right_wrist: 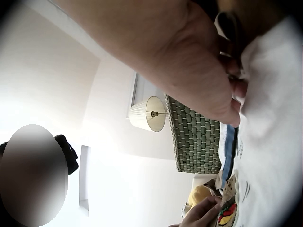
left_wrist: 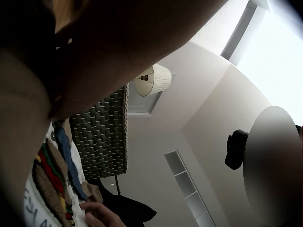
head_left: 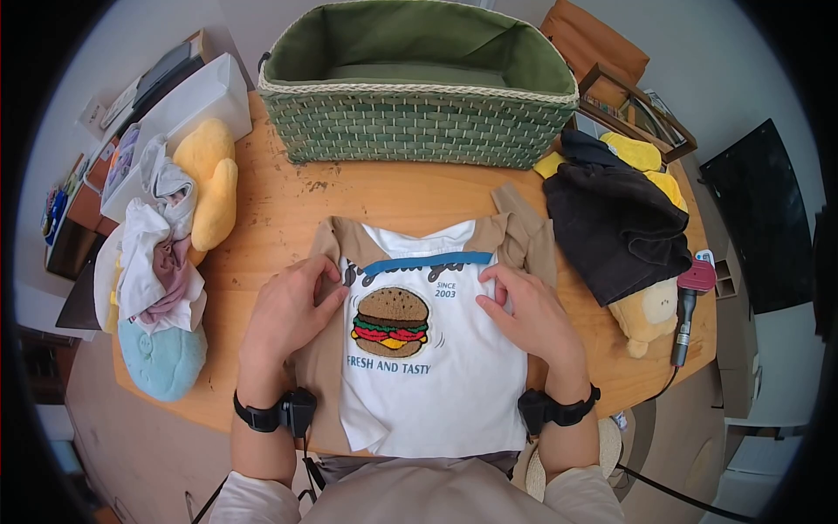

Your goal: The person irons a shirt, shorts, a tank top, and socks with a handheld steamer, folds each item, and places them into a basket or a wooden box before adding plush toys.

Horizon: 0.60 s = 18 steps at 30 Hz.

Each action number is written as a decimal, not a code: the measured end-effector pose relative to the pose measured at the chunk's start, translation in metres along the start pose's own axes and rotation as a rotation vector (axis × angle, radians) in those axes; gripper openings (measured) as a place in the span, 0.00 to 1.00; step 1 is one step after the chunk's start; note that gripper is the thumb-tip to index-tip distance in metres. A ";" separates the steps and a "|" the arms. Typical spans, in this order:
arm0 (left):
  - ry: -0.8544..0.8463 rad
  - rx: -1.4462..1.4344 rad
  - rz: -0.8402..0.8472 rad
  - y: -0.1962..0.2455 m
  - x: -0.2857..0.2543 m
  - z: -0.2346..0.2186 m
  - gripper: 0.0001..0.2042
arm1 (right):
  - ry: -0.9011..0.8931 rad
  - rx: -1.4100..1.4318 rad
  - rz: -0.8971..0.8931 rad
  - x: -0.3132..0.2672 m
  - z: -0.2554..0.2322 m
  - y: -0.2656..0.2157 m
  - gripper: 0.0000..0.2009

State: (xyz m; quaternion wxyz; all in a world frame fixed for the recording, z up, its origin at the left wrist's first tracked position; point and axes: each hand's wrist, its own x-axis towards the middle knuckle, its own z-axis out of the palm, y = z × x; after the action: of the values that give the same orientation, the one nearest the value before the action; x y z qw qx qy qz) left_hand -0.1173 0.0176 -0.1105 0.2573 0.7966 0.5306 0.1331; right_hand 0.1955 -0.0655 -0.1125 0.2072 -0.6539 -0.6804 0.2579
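Observation:
A white and brown shirt (head_left: 471,349) with a burger patch and a blue strip near its neck lies in front of the person. At its left part, my left hand (head_left: 292,310) has bent fingers and thumb on the cloth. My right hand (head_left: 537,319) grips the white cloth right of the printed text, thumb and index tips a little apart. In the right wrist view, fingertips (right_wrist: 239,87) meet a raised ridge of the shirt (right_wrist: 270,123). The left wrist view shows part of the burger patch (left_wrist: 49,182); the left fingertips are hidden there.
A green woven basket (head_left: 419,127) stands at the table's back. Left are crumpled clothes (head_left: 161,262), a yellow plush (head_left: 214,183) and a light blue plush (head_left: 161,358). Right are dark clothes (head_left: 615,227), a tan plush (head_left: 646,314) and a handheld device (head_left: 685,310).

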 end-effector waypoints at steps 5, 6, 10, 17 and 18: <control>0.001 0.001 0.005 0.001 0.000 0.000 0.11 | -0.005 0.003 0.000 0.000 0.000 0.000 0.12; 0.000 0.001 0.005 0.001 0.000 0.000 0.11 | -0.006 0.005 -0.002 0.000 0.000 0.000 0.12; 0.008 0.003 0.015 -0.001 0.000 0.000 0.10 | -0.005 0.001 -0.005 0.000 -0.001 -0.002 0.12; -0.023 0.011 -0.024 0.006 -0.003 -0.004 0.11 | 0.057 0.015 -0.059 -0.001 0.001 0.003 0.12; 0.008 0.021 0.005 0.006 -0.004 -0.005 0.11 | 0.043 0.022 -0.045 -0.003 0.002 0.003 0.12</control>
State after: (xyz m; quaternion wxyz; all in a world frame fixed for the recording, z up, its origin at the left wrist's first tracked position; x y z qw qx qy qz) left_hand -0.1169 0.0131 -0.1032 0.2465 0.8001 0.5309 0.1312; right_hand 0.1968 -0.0686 -0.1154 0.2345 -0.6417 -0.6874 0.2464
